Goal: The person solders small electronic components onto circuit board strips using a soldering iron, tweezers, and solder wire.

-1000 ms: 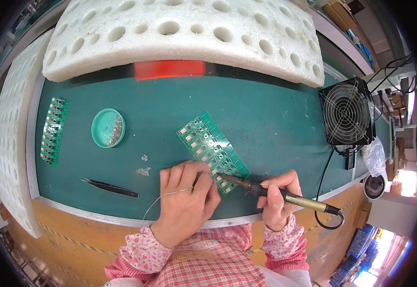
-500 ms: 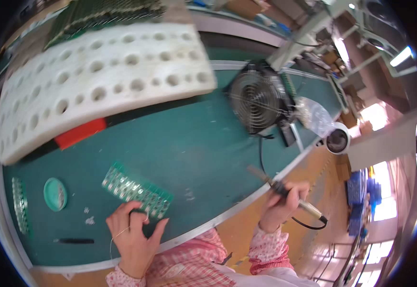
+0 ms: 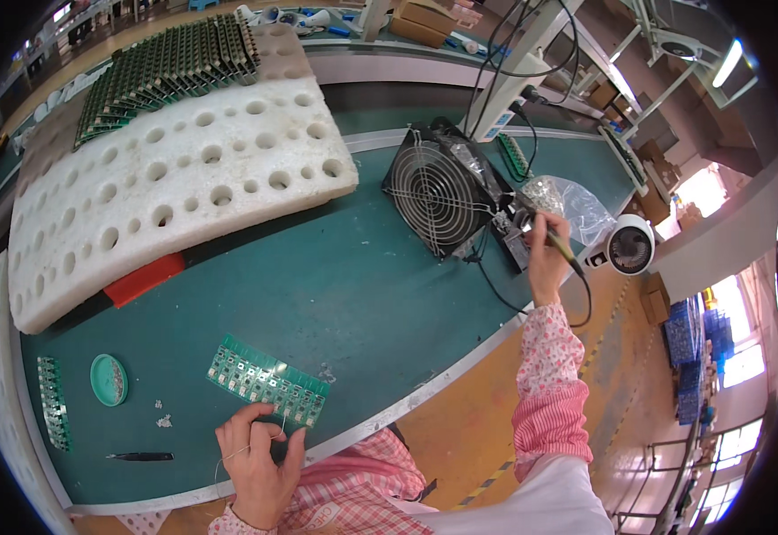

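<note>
At the near edge of the bench lies a green circuit board (image 3: pixel 268 382) with rows of small parts. My left hand (image 3: pixel 262 468) is at its lower edge, fingers curled. A thin solder wire (image 3: pixel 232 456) runs through these fingers and trails down past the wrist. My right hand (image 3: pixel 547 259) is stretched out to the right, closed round a soldering iron (image 3: pixel 567 253). The iron's tip end is at a dark stand (image 3: pixel 509 242) beside the black fan (image 3: pixel 438 192); I cannot tell whether it touches. The iron's cord hangs below my hand.
Back left, a white foam block (image 3: pixel 175 169) with holes carries stacked boards (image 3: pixel 175 71); a red piece (image 3: pixel 144 279) shows under it. To the left are a small green dish (image 3: pixel 108 380), tweezers (image 3: pixel 142 456) and another board (image 3: pixel 53 403). A clear bag (image 3: pixel 580 209) lies beyond my right hand.
My right hand has carried the soldering iron away from me, up to the stand by the fan. My left hand stays at the board. The whole view has shifted slightly.
</note>
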Demonstrator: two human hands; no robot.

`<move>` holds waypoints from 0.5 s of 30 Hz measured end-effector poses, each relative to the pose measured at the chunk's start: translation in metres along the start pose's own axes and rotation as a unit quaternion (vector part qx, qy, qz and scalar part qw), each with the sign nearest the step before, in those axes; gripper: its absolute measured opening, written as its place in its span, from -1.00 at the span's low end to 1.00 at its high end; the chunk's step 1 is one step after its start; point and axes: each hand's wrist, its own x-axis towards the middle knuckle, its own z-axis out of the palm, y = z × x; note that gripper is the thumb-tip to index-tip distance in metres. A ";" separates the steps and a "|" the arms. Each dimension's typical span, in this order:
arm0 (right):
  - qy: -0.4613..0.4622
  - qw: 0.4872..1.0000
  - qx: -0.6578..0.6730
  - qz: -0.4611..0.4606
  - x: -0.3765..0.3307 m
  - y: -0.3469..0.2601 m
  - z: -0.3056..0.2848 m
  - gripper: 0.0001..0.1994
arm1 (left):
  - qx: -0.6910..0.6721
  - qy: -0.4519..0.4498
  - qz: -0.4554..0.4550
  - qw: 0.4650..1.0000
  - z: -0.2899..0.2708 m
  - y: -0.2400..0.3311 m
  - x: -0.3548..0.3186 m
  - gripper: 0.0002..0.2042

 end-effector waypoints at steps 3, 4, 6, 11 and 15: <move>-0.040 0.999 -0.004 -0.008 -0.003 -0.009 0.002 -0.83 | 0.005 0.018 -0.027 0.999 -0.006 -0.003 -0.003 -0.82; -0.050 0.992 -0.093 -0.070 -0.002 -0.007 -0.003 -0.83 | -0.001 0.033 -0.018 0.999 -0.006 -0.005 -0.002 -0.86; 0.015 0.986 -0.109 -0.125 -0.002 0.012 -0.033 -0.84 | -0.011 0.056 -0.009 0.998 -0.009 -0.005 0.002 -0.89; 0.125 0.984 0.038 -0.121 -0.084 -0.104 -0.026 -0.86 | -0.013 0.031 0.021 0.999 -0.009 -0.009 0.006 -0.88; -0.256 0.929 0.028 -0.267 -0.147 -0.169 -0.019 -0.82 | -0.029 0.012 0.117 0.993 -0.014 0.002 -0.002 -0.82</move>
